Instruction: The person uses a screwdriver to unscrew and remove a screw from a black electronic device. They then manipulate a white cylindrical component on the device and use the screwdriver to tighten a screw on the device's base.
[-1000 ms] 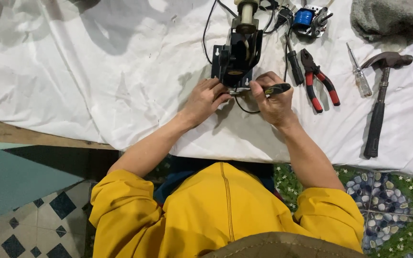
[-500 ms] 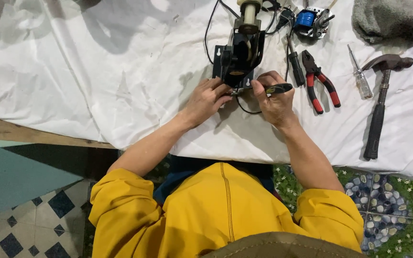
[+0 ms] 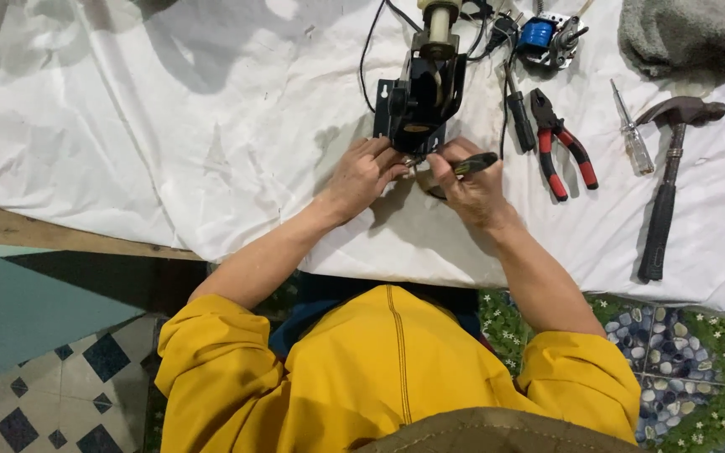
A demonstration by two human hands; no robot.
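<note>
White cloth over wooden table

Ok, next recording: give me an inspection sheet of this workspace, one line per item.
Surface: white cloth, creased, spread over a wooden edge.
Job's things: black motor assembly with a cream spool on top; dark-handled screwdriver.
Clutter: red-handled pliers, clear-handled screwdriver, hammer, small blue-wound motor, grey cloth.
Hands: left hand touches the assembly's base; right hand has its grip closed on the dark-handled screwdriver.
Cables: black cables loop from the assembly.
Surroundings: patterned floor tiles, pebble-print mat.
</note>
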